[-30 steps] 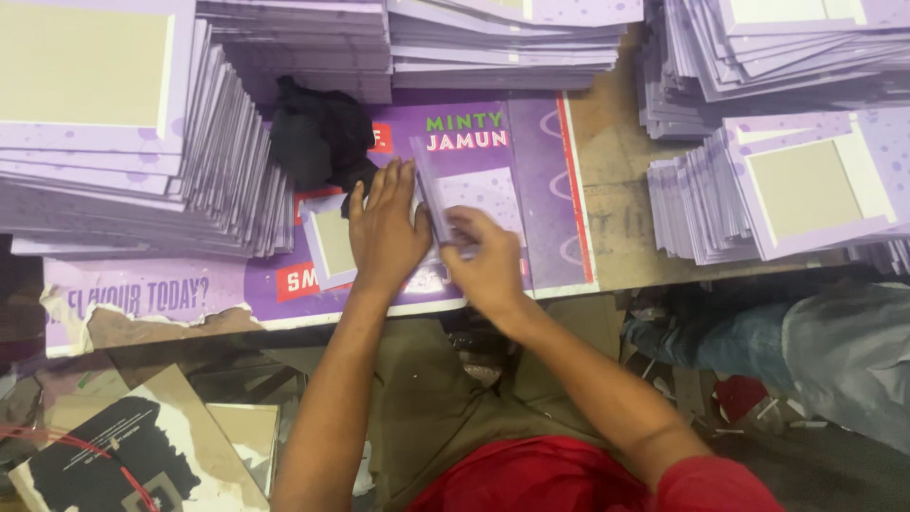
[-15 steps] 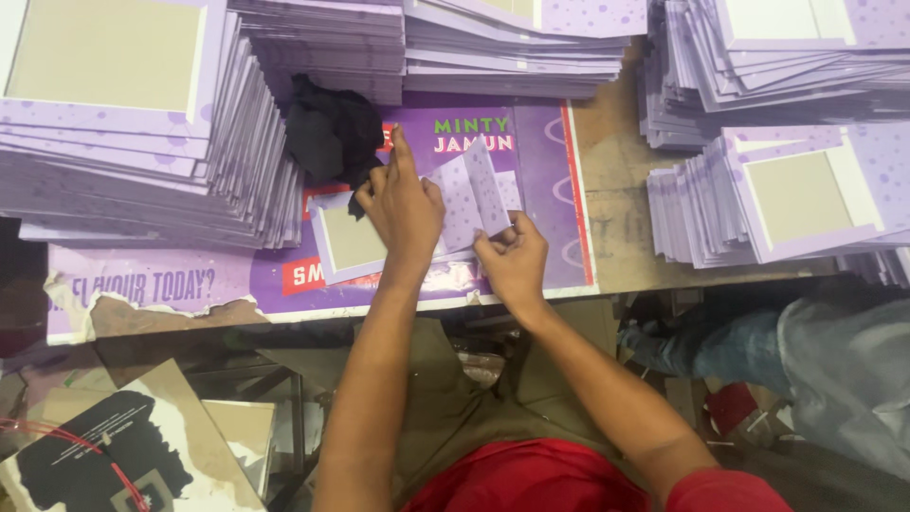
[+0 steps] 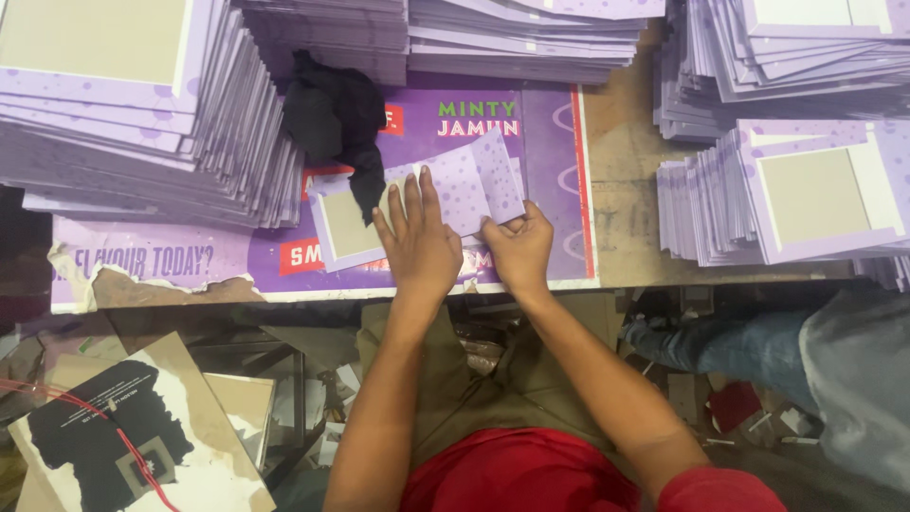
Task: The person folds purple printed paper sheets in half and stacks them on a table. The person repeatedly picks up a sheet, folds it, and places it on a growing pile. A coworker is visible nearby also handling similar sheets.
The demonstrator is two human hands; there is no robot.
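A flat purple dotted card piece (image 3: 455, 185) with a grey inner panel lies on a purple printed sheet (image 3: 555, 190) on the table. My left hand (image 3: 417, 242) presses flat on it, fingers spread. At the card's lower right edge, my right hand (image 3: 517, 248) pinches a folded flap. A black cloth (image 3: 336, 118) lies just left of the card, touching its corner.
Tall stacks of purple cards stand at the left (image 3: 123, 104), along the back (image 3: 512, 33) and at the right (image 3: 796, 190). A person's leg in jeans (image 3: 758, 346) shows at lower right. A torn printed board (image 3: 133, 436) lies on the floor at lower left.
My left hand slid down and right to lie flat on the card. The flap that stood up earlier is now folded down, with my right hand at its lower edge.
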